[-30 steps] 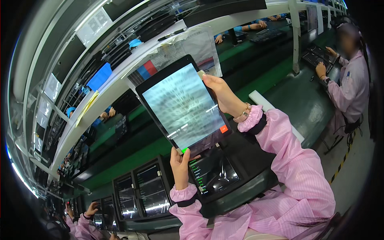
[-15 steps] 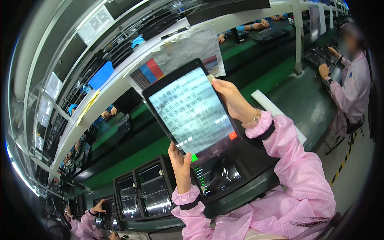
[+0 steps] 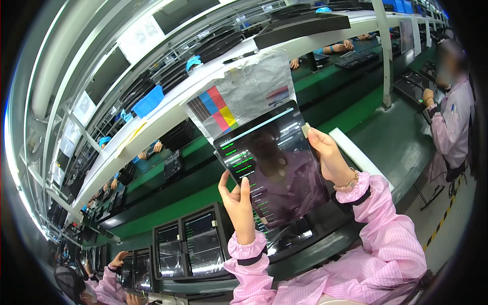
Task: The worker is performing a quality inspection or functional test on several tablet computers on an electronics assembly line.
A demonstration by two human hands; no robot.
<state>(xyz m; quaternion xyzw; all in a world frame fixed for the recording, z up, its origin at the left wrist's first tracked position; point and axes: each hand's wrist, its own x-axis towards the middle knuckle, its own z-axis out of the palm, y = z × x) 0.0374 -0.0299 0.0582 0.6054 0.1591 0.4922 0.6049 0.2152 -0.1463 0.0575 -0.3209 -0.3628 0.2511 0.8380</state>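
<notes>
A black tablet is held up in front of me, tilted, its dark screen showing a list of short green and white lines and a reflection. My left hand grips its left edge, the thumb lying over the screen near the list. At the right edge my right hand is closed on the tablet, thumb on the frame beside a small pale tab. Below it, partly hidden by the tablet, another screen lies in a black tray on the bench.
Two tablets in black frames lie to the left. A white foam bar rests right of my hand. A printed sheet with colour blocks hangs from the shelf ahead. Co-workers in pink sit at the right and lower left.
The tablet's screen has gone from a bright camera picture of text with green and red buttons to a dark list. The tablet sits lower and further right, and my left thumb is now over the screen.
</notes>
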